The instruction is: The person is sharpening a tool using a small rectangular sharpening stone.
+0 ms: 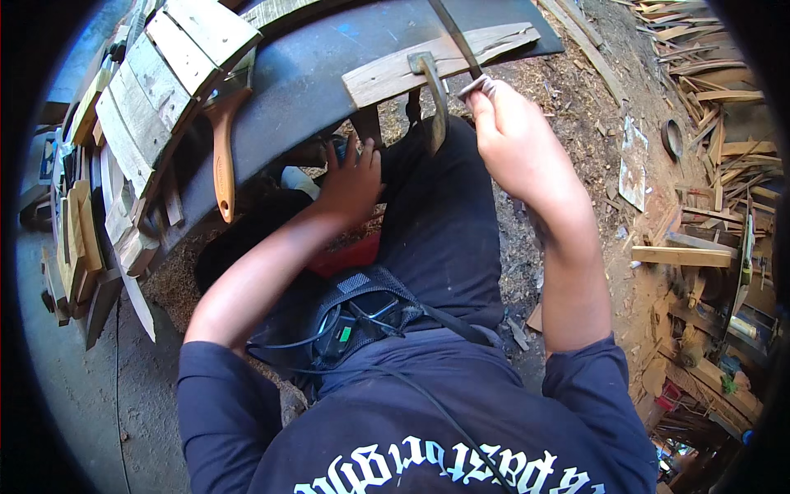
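Observation:
A long, narrow wooden piece (387,76) lies along the near edge of a dark tabletop (304,62). Over it sits the head of a metal clamp (434,95), whose curved arm bends down past the edge. My right hand (512,136) is closed around the near end of a long dark bar (455,34), perhaps a file; a thin whitish piece (476,86) shows at the grip. The bar slants away across the wooden piece. Below the table edge, my left hand (350,185) has its fingers spread, near a dark upright part, and holds nothing I can see.
Left of the hands, a wooden-handled brush (222,160) hangs over the table edge beside a curved slatted wooden form (148,103). Wood shavings cover the ground. On the right lie a dark ring (671,140), a plank (681,256) and piled offcuts (745,156).

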Available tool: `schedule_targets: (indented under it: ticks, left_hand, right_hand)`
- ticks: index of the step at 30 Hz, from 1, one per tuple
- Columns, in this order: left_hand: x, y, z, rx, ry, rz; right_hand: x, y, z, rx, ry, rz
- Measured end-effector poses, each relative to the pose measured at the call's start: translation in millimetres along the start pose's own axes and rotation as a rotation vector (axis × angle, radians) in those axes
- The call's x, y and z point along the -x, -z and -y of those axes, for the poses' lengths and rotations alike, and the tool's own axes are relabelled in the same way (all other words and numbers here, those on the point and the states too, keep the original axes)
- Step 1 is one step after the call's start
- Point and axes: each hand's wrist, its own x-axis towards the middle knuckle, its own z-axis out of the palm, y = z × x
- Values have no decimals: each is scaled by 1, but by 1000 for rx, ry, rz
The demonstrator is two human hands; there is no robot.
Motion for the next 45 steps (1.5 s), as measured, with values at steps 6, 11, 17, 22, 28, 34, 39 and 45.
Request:
schedule_targets:
  ticks: [6,11,17,22,28,34,39,45]
  left_hand:
    - [95,106,20,824,-176,382]
    - [121,196,27,903,-321,103]
    - [57,234,31,596,-117,-600]
    - [-2,218,33,483,-102,-672]
    - [-41,188,34,544,-186,-678]
    - [-37,182,35,599,-188,-773]
    - [-36,188,37,531,-201,-737]
    - [-29,183,38,519,-178,-758]
  right_hand:
    - [69,25,2,3,-137,94]
    - [27,26,13,-29,-163,100]
    - [48,33,22,15,-283,184]
    - [10,17,15,28,-166,107]
    - [58,15,9,-50,-290,98]
    - [16,6,7,-22,-160,41]
    - [52,18,8,45,-184,71]
    - [24,38,30,8,-173,171]
